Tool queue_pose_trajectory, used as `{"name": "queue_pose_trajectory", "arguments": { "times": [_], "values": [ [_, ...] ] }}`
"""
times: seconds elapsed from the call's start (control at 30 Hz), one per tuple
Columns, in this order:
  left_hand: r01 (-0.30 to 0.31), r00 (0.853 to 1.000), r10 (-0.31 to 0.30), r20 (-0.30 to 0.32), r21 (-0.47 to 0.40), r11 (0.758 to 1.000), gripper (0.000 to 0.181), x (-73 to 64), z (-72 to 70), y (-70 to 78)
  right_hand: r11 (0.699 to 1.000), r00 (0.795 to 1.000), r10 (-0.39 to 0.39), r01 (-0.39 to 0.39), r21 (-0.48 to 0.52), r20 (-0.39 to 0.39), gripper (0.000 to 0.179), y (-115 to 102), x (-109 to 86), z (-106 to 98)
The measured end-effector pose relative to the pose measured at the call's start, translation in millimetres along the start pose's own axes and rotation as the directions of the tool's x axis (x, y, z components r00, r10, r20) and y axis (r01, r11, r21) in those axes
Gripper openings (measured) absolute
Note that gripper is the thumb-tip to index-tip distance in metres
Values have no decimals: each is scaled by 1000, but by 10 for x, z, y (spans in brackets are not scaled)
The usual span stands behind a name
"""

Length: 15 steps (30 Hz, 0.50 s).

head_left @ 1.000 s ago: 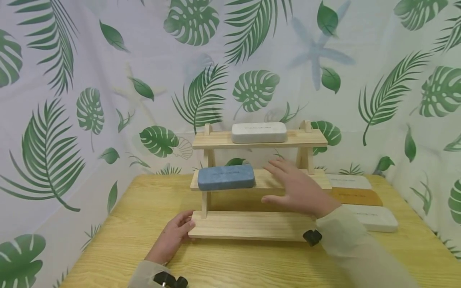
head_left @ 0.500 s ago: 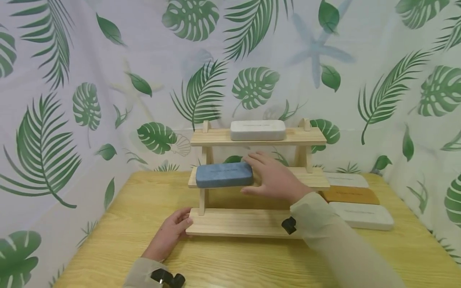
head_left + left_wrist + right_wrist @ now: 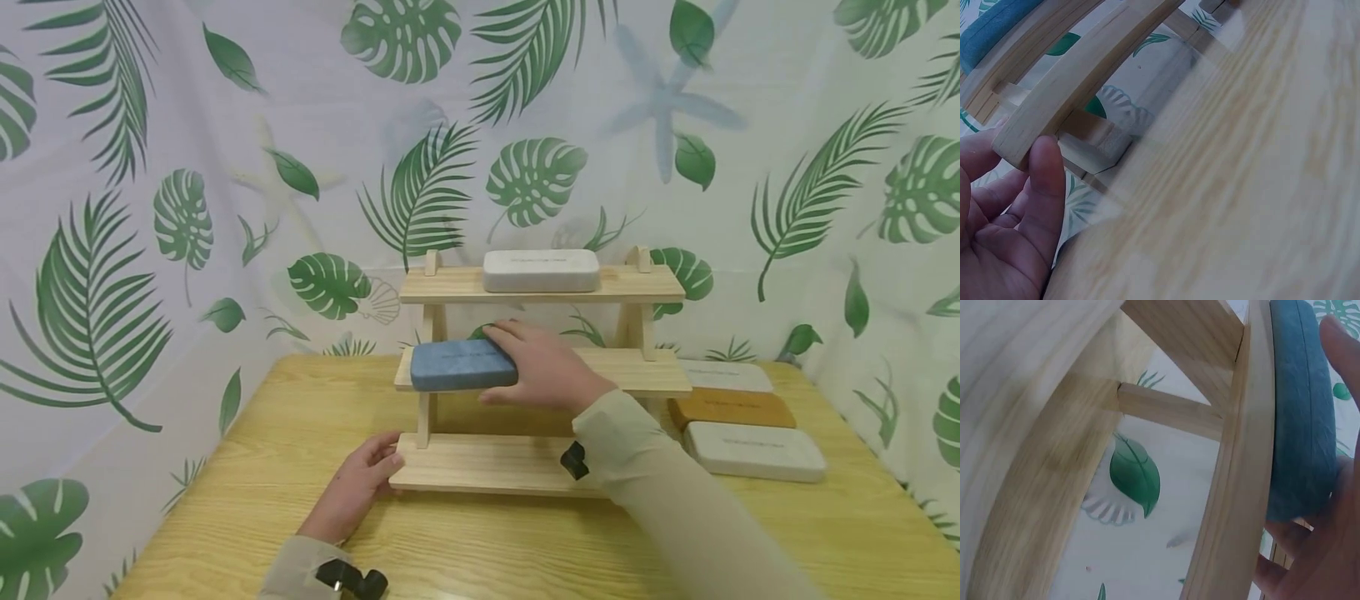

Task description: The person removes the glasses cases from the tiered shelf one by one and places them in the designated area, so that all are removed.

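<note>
Blue oblong leather-look case (image 3: 459,365) on pale wooden stand (image 3: 637,371).
Right hand (image 3: 542,368) apparently grips its right end; left hand (image 3: 360,479), lower, pinches bottom shelf (image 3: 480,462).

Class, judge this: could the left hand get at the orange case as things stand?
Probably not: the left hand grips the bottom shelf's left end, and the right sleeve crosses between it and the orange case.

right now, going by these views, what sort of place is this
Probably a small staged tabletop set-up; the wider room is out of view. A white leaf-printed sheet rises behind a yellowish wood-grain table, which bears a pale three-tier wooden rack.
</note>
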<state>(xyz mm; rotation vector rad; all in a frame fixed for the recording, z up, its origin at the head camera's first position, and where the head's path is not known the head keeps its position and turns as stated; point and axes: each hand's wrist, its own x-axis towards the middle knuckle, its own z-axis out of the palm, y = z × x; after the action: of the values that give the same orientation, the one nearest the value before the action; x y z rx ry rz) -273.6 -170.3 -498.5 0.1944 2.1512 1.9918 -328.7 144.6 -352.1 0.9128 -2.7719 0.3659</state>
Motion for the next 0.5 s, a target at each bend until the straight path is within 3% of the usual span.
{"name": "queue_pose_trajectory", "arguments": {
  "times": [0.13,0.5],
  "values": [
    [2,1000,-2,-1,-2,1000,56,4,1,-16,1000,1000,-2,2,14,-13,107,-43,47,63],
    [8,1000,-8,-11,0,1000,55,7,-7,-4,991,986,136,-135,16,-92,107,-131,61,253]
  ]
}}
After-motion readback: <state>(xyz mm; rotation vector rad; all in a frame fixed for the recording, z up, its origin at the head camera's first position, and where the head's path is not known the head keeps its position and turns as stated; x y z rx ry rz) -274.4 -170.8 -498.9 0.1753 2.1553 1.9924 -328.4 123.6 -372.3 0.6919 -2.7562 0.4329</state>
